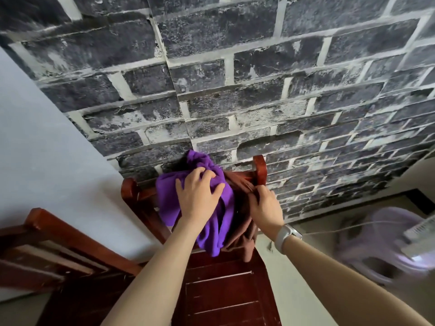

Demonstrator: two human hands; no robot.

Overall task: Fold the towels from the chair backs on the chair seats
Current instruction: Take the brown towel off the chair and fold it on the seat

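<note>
A purple towel [213, 222] hangs bunched over the chair back [259, 170] at the frame's centre, a brown towel [242, 234] just right of it. The left hand [200, 196] lies on the purple cloth, fingers spread, not gripping. The right hand [266, 208] pinches a brown fold. Below lies the bare chair seat [223, 290].

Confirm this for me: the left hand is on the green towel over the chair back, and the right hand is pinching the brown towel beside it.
Not quite. The towel under the left hand is purple, not green, as the head view shows. The rest stands: it hangs over the chair back, and the right hand pinches the brown towel beside it.
</note>
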